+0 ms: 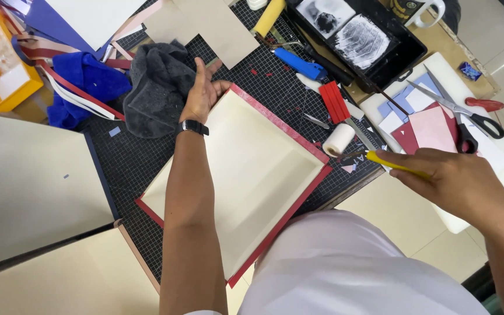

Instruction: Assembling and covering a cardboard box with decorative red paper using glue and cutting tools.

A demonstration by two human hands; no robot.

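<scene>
A shallow cream box tray with red edges (pixel 266 169) lies tilted on a black gridded cutting mat (pixel 129 160). My left hand (pixel 202 93), with a black watch on the wrist, grips the tray's far corner, fingers pointing up. My right hand (pixel 456 181) hovers right of the tray, off the mat's edge, and holds a thin yellow-handled tool (pixel 395 165) whose tip points left toward the tray's right corner. A small white roll (pixel 338 140) lies just beyond that tip.
A dark grey cloth (pixel 158 87) and a blue cloth (pixel 88 79) lie beyond the left hand. Large cream boards (pixel 30 186) lie at left. A black tray (pixel 363 35), blue cutter (pixel 300 64), red strip stack (pixel 335 102), scissors (pixel 468 116) and paper pieces on a white board (pixel 503 157) sit at right.
</scene>
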